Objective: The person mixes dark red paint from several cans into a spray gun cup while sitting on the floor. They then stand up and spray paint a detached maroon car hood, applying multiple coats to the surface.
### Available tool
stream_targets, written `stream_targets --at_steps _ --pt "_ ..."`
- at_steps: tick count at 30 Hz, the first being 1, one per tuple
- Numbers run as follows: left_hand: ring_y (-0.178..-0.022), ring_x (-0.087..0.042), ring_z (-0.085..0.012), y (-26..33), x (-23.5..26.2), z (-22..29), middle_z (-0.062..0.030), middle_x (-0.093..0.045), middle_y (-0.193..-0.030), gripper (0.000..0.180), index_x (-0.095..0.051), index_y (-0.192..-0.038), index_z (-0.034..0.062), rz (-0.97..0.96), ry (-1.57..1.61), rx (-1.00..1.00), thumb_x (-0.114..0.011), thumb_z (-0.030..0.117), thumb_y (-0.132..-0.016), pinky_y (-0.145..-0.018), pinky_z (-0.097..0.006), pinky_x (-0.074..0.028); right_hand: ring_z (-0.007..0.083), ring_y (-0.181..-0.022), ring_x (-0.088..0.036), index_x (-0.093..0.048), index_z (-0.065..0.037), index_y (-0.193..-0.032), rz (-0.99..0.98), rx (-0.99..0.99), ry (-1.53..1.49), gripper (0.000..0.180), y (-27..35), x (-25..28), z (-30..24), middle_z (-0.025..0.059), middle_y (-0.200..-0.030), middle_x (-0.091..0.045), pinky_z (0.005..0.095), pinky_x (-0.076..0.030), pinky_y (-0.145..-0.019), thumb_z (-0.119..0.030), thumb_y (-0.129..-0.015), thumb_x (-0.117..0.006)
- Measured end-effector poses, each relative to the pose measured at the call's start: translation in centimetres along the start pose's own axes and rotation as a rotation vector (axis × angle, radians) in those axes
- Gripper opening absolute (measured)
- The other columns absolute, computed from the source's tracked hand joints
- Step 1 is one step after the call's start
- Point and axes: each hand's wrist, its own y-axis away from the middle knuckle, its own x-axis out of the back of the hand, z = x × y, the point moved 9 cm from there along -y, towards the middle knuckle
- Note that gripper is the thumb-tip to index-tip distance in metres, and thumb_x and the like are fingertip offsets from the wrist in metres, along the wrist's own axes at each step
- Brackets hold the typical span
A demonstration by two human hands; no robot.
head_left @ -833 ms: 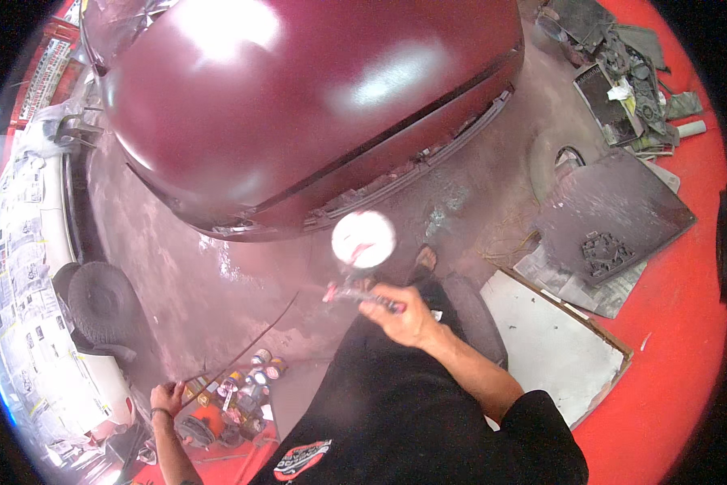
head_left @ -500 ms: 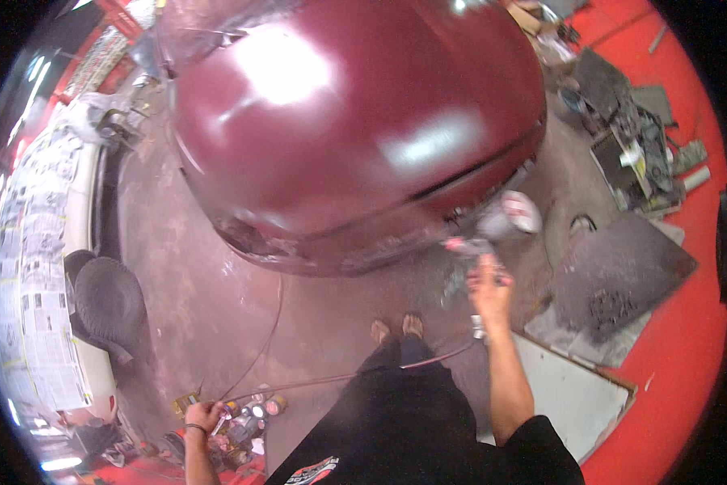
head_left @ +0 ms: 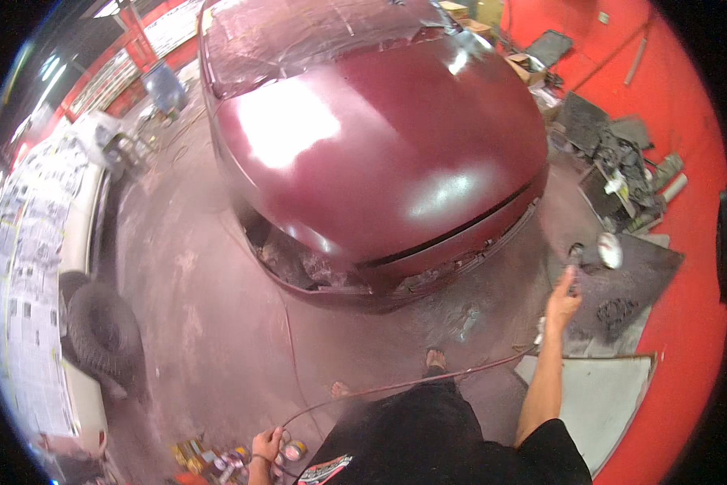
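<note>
Beyond and left of the fingers of the right hand [head_left: 564, 309], the car hood [head_left: 387, 162] looks maroon throughout; whether it is finished, I cannot tell. Left-hand [head_left: 268, 444] fingers curl around the hose [head_left: 460, 374]. Right-hand fingers wrap the spray gun [head_left: 574, 265], its white cup [head_left: 610, 251] just beyond them.

The head camera looks down from above the left hand [head_left: 267, 444] and right hand [head_left: 563, 308], facing forward to the maroon car [head_left: 387, 153], farther off than both.
</note>
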Motion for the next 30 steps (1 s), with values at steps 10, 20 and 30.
stream_targets --at_steps 10,20,30 --pt "-0.063 -0.056 -0.0265 -13.0 29.6 -11.1 -0.0153 -0.060 -0.068 0.032 -0.065 -0.082 -0.0011 0.339 0.009 -0.278 -0.067 0.028 -0.094 -0.059 -0.041 -0.044 0.0072 -0.068 -0.058 -0.072 -0.002 -0.097 -1.052 -0.123 -0.460 0.041 37.9 -4.1 -11.8 0.0016 -0.076 -0.069 0.0258 -0.047 -0.062 -0.041 -0.103 -0.060" --pt "-0.051 -0.041 -0.0263 -16.2 38.5 1.8 -0.0172 -0.044 -0.055 0.051 -0.056 -0.064 -0.0061 0.440 -0.150 -0.507 -0.082 0.033 -0.082 -0.051 -0.043 -0.033 0.0061 -0.041 -0.042 -0.068 -0.010 -0.089 -0.375 -0.457 -0.483 0.052 28.1 0.8 -9.4 0.0000 -0.069 -0.064 0.0250 -0.028 -0.036 -0.060 -0.098 -0.058" --pt "-0.053 -0.032 -0.0142 -20.0 35.1 12.6 -0.0076 -0.035 -0.054 0.050 -0.051 -0.060 -0.0035 0.368 0.031 -0.728 -0.084 0.028 -0.081 -0.049 -0.037 -0.026 0.0116 -0.041 -0.038 -0.059 -0.010 -0.105 0.237 -0.673 -0.448 0.059 10.6 5.7 0.8 0.0047 -0.072 -0.059 0.0297 -0.024 -0.035 -0.068 -0.091 -0.060"
